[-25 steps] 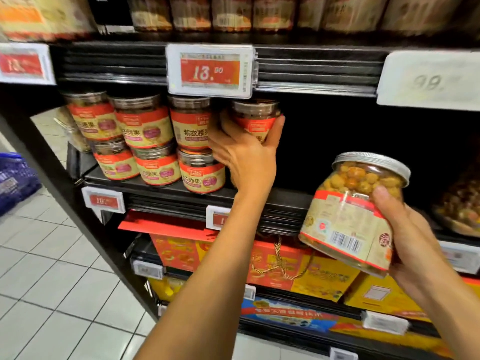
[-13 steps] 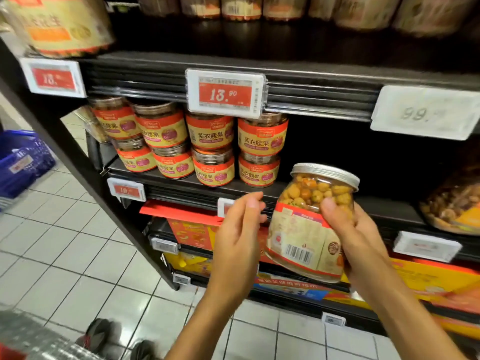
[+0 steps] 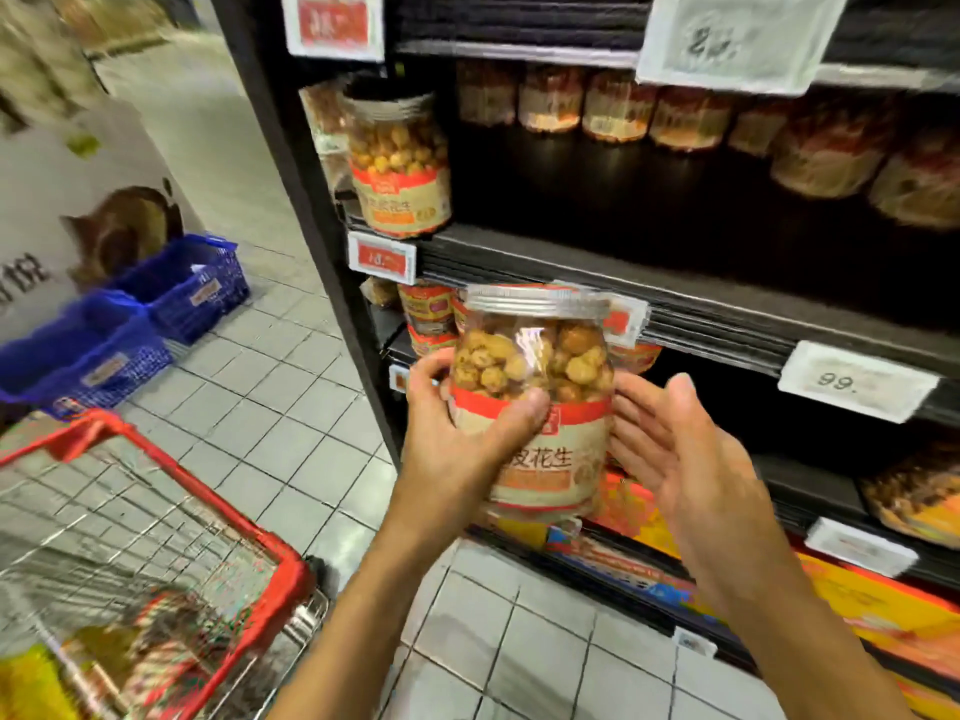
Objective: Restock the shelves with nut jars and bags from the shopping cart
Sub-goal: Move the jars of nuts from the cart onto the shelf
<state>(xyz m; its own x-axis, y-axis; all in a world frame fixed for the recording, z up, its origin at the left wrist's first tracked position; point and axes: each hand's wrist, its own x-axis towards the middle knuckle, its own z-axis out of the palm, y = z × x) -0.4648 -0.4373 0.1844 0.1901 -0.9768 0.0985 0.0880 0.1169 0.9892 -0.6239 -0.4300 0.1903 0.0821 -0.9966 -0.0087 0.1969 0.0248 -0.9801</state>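
A clear jar of coated peanuts (image 3: 535, 387) with a silver lid and a red-and-beige label is held upright in front of the shelves. My left hand (image 3: 457, 433) grips it, thumb across the label and fingers round its left side. My right hand (image 3: 670, 449) is beside the jar's right side with straight fingers, touching or just off it. A matching jar (image 3: 397, 163) stands at the left end of the upper shelf (image 3: 571, 257). The shopping cart (image 3: 171, 553), red-rimmed wire, is at the lower left with blurred bags inside.
Smaller red-labelled jars (image 3: 618, 103) line the back of the upper shelf, and more (image 3: 426, 314) sit on the shelf below. Price tags (image 3: 857, 379) hang on shelf edges. Blue baskets (image 3: 130, 314) stand on the tiled floor at left. Yellow and orange boxes (image 3: 857, 605) fill the low shelves.
The jar passed from my right hand to my left, and my right hand loosened beside it. The view swung left and up, bringing the cart and an upper shelf into sight.
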